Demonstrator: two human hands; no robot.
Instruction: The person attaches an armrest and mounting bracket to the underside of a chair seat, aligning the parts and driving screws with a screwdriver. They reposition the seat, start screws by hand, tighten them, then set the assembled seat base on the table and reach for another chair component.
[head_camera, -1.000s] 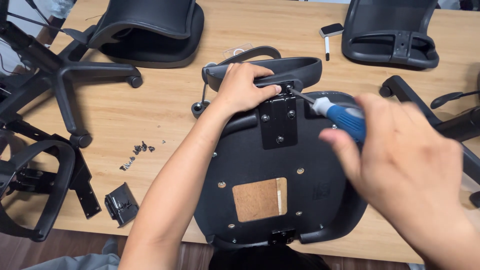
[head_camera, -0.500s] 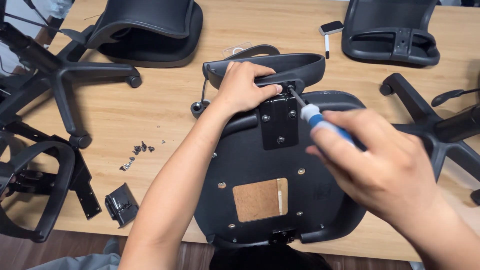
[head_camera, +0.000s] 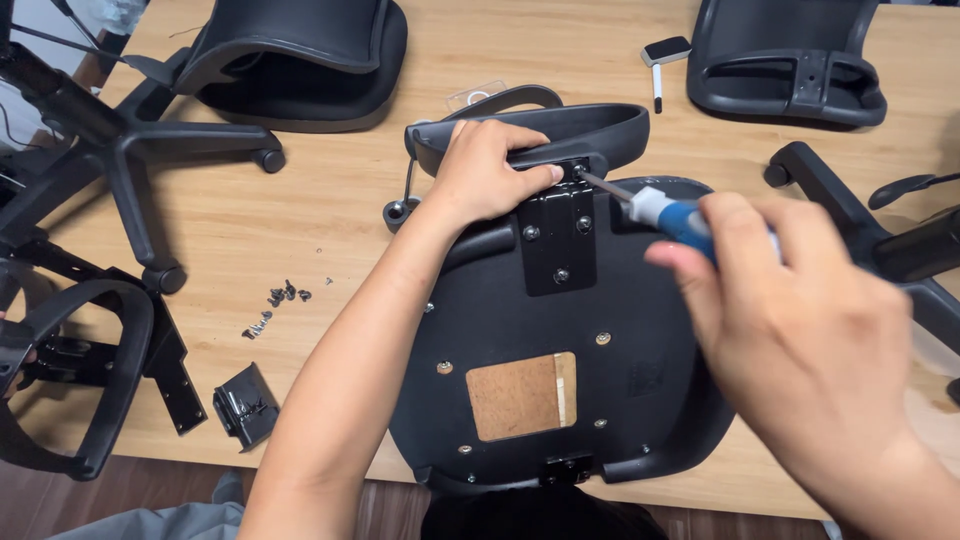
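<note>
logging what i see from the head camera, item by item.

- chair seat (head_camera: 560, 400): black, upside down on the wooden desk (head_camera: 300, 230), near its front edge and directly below me; a tan rectangular patch sits in its underside.
- armrest (head_camera: 560, 135): black, curved, lying across the far edge of the seat.
- metal bracket (head_camera: 556, 245): black plate, running from the armrest down onto the seat, with screw heads showing.
- left hand (head_camera: 485, 175): my fingers are wrapped over the armrest, thumb tip touching the top of the bracket; clamped on the armrest.
- right hand (head_camera: 800, 340): closed around the screwdriver (head_camera: 660, 212), blue and white handle; its metal tip meets the upper right corner of the bracket. my two hands are apart, one on each side of the bracket.
- loose screws (head_camera: 275, 305): small dark cluster on the desk, left of the seat.
- small black part (head_camera: 245, 405): near the desk's front edge, below the screws.
- wheeled chair base (head_camera: 120, 160): far left, black.
- second armrest frame (head_camera: 90, 380): lower left, black loop with bracket.
- chair backs: one at upper left (head_camera: 300, 50), one at upper right (head_camera: 790, 60).
- another chair base (head_camera: 880, 230): right edge, partly hidden by my right hand.
</note>
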